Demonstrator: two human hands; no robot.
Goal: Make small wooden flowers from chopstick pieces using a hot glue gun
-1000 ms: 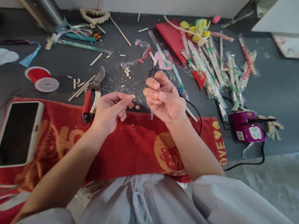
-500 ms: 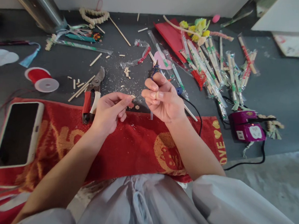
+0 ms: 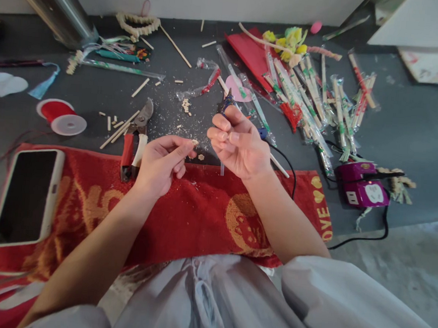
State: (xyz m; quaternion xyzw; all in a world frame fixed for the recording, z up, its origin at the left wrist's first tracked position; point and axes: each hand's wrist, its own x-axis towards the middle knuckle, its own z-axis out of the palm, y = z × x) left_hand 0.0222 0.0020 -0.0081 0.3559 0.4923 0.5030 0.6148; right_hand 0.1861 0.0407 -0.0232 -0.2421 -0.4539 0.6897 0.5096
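Likely for control, the left hand [image 3: 158, 165] pinches a pale piece [image 3: 195, 142]; whether the curled right hand [image 3: 244, 153] holds anything, I cannot tell.

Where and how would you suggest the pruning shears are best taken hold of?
Probably by the red handle and white handle together, from above on the near side: they extend back toward the wearer, side by side, while the metal blade points away.

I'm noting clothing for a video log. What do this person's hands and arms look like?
The left hand and right hand are bare, with no gloves, rings or watch visible. The forearms are uncovered. Loose, plain, pale grey sleeves end around the elbows.
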